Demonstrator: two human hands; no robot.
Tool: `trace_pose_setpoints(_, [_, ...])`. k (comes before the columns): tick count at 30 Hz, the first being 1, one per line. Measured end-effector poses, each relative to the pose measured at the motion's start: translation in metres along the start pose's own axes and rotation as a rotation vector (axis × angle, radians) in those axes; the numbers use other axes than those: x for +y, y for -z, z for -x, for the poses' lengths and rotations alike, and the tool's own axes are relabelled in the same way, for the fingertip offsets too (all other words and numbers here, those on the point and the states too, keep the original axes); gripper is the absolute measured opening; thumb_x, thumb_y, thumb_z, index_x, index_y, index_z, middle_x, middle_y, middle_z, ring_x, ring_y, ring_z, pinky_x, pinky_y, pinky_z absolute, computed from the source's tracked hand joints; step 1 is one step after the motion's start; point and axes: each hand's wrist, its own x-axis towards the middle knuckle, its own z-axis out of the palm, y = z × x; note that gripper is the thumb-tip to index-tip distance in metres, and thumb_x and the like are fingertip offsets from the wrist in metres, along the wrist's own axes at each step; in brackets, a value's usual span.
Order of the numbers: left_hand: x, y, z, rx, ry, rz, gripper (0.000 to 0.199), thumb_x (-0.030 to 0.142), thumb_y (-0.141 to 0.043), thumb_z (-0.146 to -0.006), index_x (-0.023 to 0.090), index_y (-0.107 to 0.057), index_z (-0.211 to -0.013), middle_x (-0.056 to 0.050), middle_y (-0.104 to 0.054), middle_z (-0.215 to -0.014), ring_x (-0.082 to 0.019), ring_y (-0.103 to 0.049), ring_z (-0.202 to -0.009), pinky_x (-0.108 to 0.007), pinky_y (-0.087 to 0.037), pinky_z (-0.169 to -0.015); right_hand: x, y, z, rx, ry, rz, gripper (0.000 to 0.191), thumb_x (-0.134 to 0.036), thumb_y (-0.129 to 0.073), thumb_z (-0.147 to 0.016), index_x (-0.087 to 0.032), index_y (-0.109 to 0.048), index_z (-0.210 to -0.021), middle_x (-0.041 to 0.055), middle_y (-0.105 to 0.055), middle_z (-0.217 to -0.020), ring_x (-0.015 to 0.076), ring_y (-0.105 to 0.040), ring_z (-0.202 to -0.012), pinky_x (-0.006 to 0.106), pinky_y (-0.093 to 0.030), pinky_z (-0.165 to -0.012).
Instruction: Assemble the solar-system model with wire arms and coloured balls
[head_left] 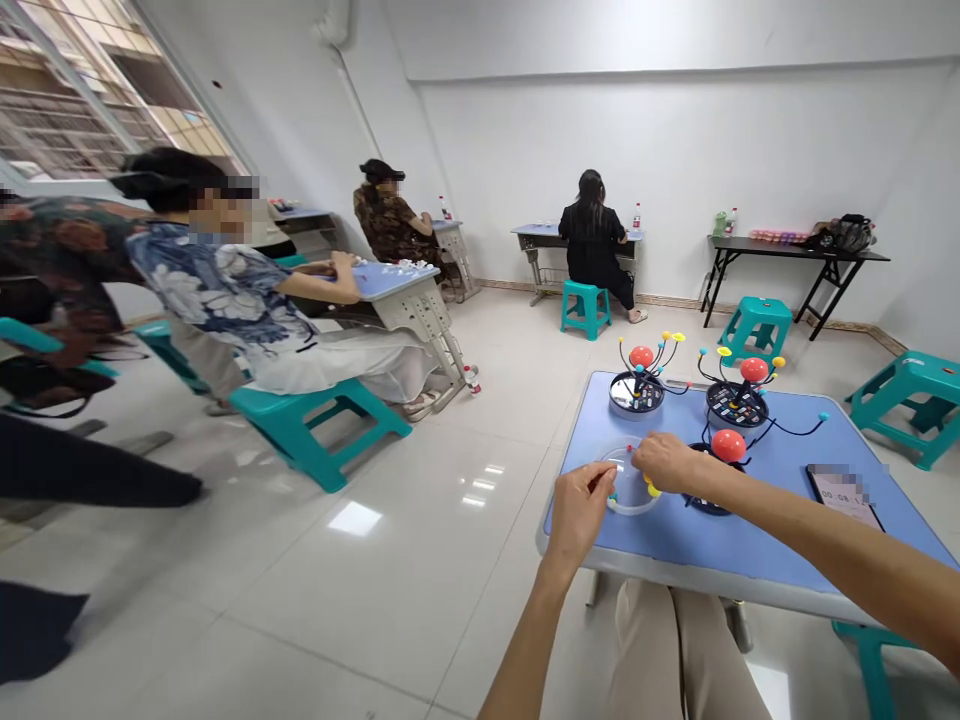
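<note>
My left hand point(579, 508) is at the left rim of a clear round plastic dish point(631, 510), thumb and fingers pinched together; what they hold, if anything, is too small to make out. Over the dish's right side, my right hand point(663, 463) is closed with its fingers curled down, their tips hidden. Small yellow, red and teal pieces lie in the dish. Just right of it stands a model with a red ball point(727, 446) on a black round base, partly covered by my right forearm. Two similar models, with a red ball point(641, 356) and another red ball point(754, 370), stand behind, with bent black arms bearing coloured beads.
A phone point(844, 497) showing a timer lies on the blue tabletop point(780, 545), below my right forearm's far side. Teal stools point(911, 400) stand around. People sit at other desks point(394, 282) to the left and ahead. A black table point(795, 247) stands by the wall.
</note>
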Motion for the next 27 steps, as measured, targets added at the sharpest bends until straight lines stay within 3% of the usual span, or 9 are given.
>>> trace_pose_setpoints(6, [-0.001,-0.003,-0.005,0.043,-0.016,0.019,0.029,0.037,-0.056,-0.081,0.015,-0.076,-0.084,-0.001,-0.066,-0.061,-0.014,-0.056,-0.053,-0.024,-0.043,-0.050,0.006,0.003,-0.003,0.020,-0.030,-0.146,0.023,-0.002,-0.061,-0.074,-0.005,-0.073,-0.093,0.0224,-0.072,-0.095,0.0318,-0.067,-0.091,0.035,-0.047,-0.074])
trace_pose_setpoints(10, [0.018,-0.004,0.002,0.139,-0.073,0.060,0.026,0.034,-0.059,-0.081,0.016,-0.073,-0.094,-0.003,-0.068,-0.073,-0.014,-0.059,-0.061,-0.025,-0.049,-0.055,0.022,0.014,0.020,0.129,-0.033,-0.341,0.023,-0.012,-0.055,-0.084,-0.010,-0.069,-0.102,0.0137,-0.072,-0.094,0.0227,-0.065,-0.083,0.029,-0.047,-0.068])
trace_pose_setpoints(12, [0.035,-0.008,0.013,0.148,-0.141,0.088,0.031,0.033,-0.061,-0.083,0.017,-0.069,-0.108,-0.003,-0.067,-0.081,-0.012,-0.058,-0.062,-0.024,-0.051,-0.058,0.029,0.015,0.043,0.184,0.043,-0.598,0.023,-0.022,-0.050,-0.090,-0.014,-0.065,-0.106,0.0065,-0.070,-0.090,0.0151,-0.061,-0.074,0.024,-0.045,-0.063])
trace_pose_setpoints(13, [0.044,-0.011,0.020,0.139,-0.186,0.103,0.033,0.032,-0.062,-0.083,0.018,-0.066,-0.113,-0.003,-0.066,-0.085,-0.012,-0.059,-0.064,-0.024,-0.051,-0.059,0.031,0.013,0.057,0.218,0.116,-0.893,0.022,-0.025,-0.051,-0.091,-0.014,-0.064,-0.105,0.0049,-0.067,-0.086,0.0128,-0.058,-0.068,0.023,-0.044,-0.059])
trace_pose_setpoints(15, [0.064,-0.021,0.033,0.115,-0.283,0.119,0.033,0.030,-0.063,-0.084,0.020,-0.063,-0.116,-0.004,-0.064,-0.092,-0.013,-0.061,-0.073,-0.023,-0.052,-0.062,0.032,0.007,0.083,0.215,0.245,-1.463,0.023,-0.034,-0.061,-0.086,-0.014,-0.064,-0.097,0.0021,-0.062,-0.078,0.0103,-0.051,-0.061,0.023,-0.040,-0.056])
trace_pose_setpoints(18, [0.086,-0.039,0.051,0.060,-0.436,0.130,0.026,0.024,-0.059,-0.088,0.021,-0.065,-0.113,-0.005,-0.063,-0.094,-0.014,-0.061,-0.080,-0.024,-0.053,-0.067,0.030,-0.007,0.118,0.171,0.292,-1.935,0.028,-0.035,-0.076,-0.074,-0.013,-0.066,-0.087,0.0007,-0.057,-0.072,0.0084,-0.046,-0.058,0.022,-0.035,-0.053])
trace_pose_setpoints(22, [0.099,-0.065,0.069,-0.031,-0.566,0.144,0.027,0.016,-0.055,-0.089,0.022,-0.064,-0.114,-0.005,-0.062,-0.095,-0.014,-0.060,-0.079,-0.025,-0.053,-0.068,0.029,-0.025,0.151,0.177,0.298,-2.121,0.028,-0.033,-0.079,-0.072,-0.010,-0.068,-0.085,0.0017,-0.056,-0.067,0.0088,-0.046,-0.058,0.022,-0.032,-0.053])
trace_pose_setpoints(27, [0.101,-0.097,0.083,0.002,-0.688,0.122,0.034,0.011,-0.059,-0.084,0.023,-0.061,-0.116,-0.003,-0.061,-0.092,-0.012,-0.059,-0.072,-0.023,-0.052,-0.061,0.035,-0.042,0.189,0.236,0.228,-2.113,0.031,-0.036,-0.075,-0.076,-0.009,-0.071,-0.091,0.0065,-0.061,-0.077,0.0100,-0.047,-0.062,0.024,-0.033,-0.057])
